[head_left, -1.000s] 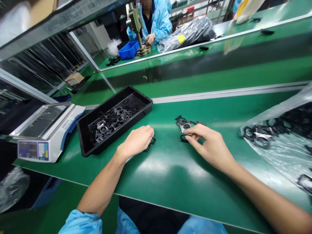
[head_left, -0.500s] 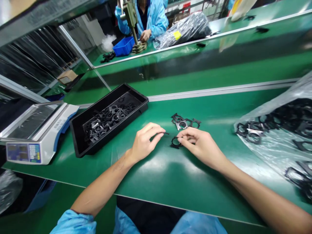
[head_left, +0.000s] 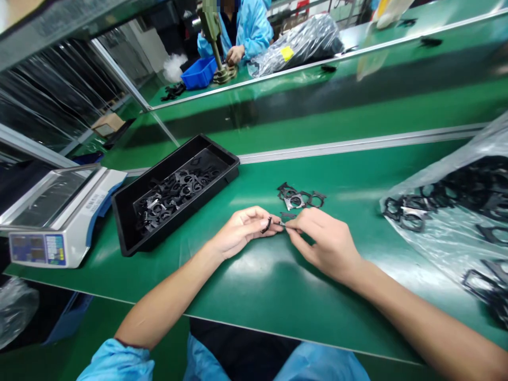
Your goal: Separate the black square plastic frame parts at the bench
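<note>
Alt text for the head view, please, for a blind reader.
Over a green table, the left hand pinches a curved black piece and the right hand a small dark part, fingertips nearly meeting. More black parts lie beyond them, in a black tray to the left beside a scale, and in a clear bag at right.

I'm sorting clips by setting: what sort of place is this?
Probably a factory assembly line: long green workbench, a black tray of small parts beside a weighing scale, and a co-worker in a blue smock. The left hand and right hand pinch a small black part.
</note>
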A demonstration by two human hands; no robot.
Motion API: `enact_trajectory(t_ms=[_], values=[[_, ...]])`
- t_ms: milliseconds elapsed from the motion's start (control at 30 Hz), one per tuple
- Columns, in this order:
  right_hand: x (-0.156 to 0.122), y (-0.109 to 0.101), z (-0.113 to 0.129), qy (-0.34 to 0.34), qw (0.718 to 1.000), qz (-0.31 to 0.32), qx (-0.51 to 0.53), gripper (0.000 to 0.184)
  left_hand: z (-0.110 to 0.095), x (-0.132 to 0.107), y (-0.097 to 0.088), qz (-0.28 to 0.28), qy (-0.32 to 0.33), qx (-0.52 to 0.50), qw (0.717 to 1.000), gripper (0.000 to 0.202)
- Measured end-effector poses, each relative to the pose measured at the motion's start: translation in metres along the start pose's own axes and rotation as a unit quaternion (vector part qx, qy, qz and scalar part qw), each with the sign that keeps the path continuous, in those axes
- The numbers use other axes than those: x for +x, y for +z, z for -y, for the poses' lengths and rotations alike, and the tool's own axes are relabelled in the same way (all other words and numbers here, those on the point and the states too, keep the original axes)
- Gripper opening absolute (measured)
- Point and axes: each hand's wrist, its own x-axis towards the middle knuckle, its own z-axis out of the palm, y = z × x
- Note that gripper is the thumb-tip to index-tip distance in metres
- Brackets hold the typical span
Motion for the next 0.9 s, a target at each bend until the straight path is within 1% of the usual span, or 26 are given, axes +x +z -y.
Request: enact_trajectory(t_ms=[67, 133, 233, 300, 333, 400, 467, 533, 600, 633, 667, 700, 800, 900], values=[[-0.001, 0.002, 0.000, -0.030, 0.999, 0.010, -0.044, 0.022, 0.002, 0.000, 0.001, -0.012, 0.000, -0.007, 1.000, 0.041], [-0.002, 0.003, 0.001, -0.053, 0.996, 0.031, -0.064, 0.026, 0.005, 0.001, 0.002, -0.023, 0.001, 0.000, 1.000, 0.040], [-0.002, 0.002, 0.003, -0.051, 0.996, 0.066, -0.018, 0.020, 0.009, 0.003, 0.003, -0.039, 0.003, 0.018, 0.999, 0.042], [-0.001, 0.001, 0.004, -0.018, 0.996, 0.073, 0.053, 0.016, 0.010, 0.003, 0.002, -0.048, 0.009, 0.030, 0.998, 0.043], [-0.001, 0.000, 0.004, 0.012, 0.994, 0.067, 0.087, 0.016, 0.010, 0.003, 0.001, -0.050, 0.014, 0.038, 0.998, 0.043], [0.002, -0.003, 0.004, 0.097, 0.984, 0.044, 0.140, 0.017, 0.008, 0.002, -0.001, -0.045, 0.031, 0.062, 0.997, 0.042], [0.006, -0.005, 0.003, 0.205, 0.961, 0.035, 0.183, 0.022, 0.006, 0.002, -0.002, -0.029, 0.053, 0.097, 0.993, 0.039], [0.011, -0.008, 0.001, 0.294, 0.921, 0.071, 0.248, 0.027, 0.006, 0.002, -0.003, -0.017, 0.085, 0.140, 0.986, 0.035], [0.016, -0.010, 0.000, 0.354, 0.868, 0.123, 0.325, 0.036, 0.007, 0.001, -0.003, -0.018, 0.124, 0.185, 0.975, 0.033], [0.019, -0.011, 0.000, 0.377, 0.844, 0.140, 0.356, 0.041, 0.008, 0.000, -0.002, -0.023, 0.142, 0.206, 0.968, 0.031], [0.021, -0.012, 0.001, 0.396, 0.823, 0.147, 0.379, 0.044, 0.009, -0.001, -0.001, -0.028, 0.157, 0.223, 0.962, 0.029], [0.023, -0.013, 0.001, 0.413, 0.809, 0.148, 0.393, 0.047, 0.010, -0.002, 0.000, -0.032, 0.167, 0.238, 0.956, 0.026], [0.023, -0.013, 0.002, 0.438, 0.789, 0.145, 0.406, 0.049, 0.013, -0.006, 0.005, -0.031, 0.190, 0.277, 0.941, 0.016], [0.021, -0.011, 0.000, 0.458, 0.771, 0.132, 0.421, 0.050, 0.011, -0.008, 0.007, -0.035, 0.226, 0.319, 0.920, 0.009]])
